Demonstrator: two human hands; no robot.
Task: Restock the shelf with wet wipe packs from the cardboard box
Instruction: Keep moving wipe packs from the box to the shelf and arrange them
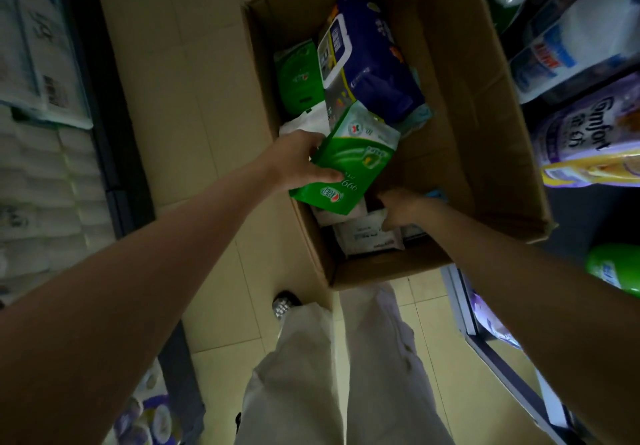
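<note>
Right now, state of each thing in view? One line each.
cardboard box: flaps open, on the floor, packs inside.
green pack: gripped by left hand, tilted, over the box.
left hand: grips the green pack.
right hand: down in the box, fingers on a white pack; grip unclear.
white pack: lying in the box.
blue pack: lying in the box, lid closed.

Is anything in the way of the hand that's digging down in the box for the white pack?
Nothing visible blocks it. The right hand already rests on the white pack at the near end of the cardboard box. The green pack in the left hand hangs just beside it, not over it.
</note>
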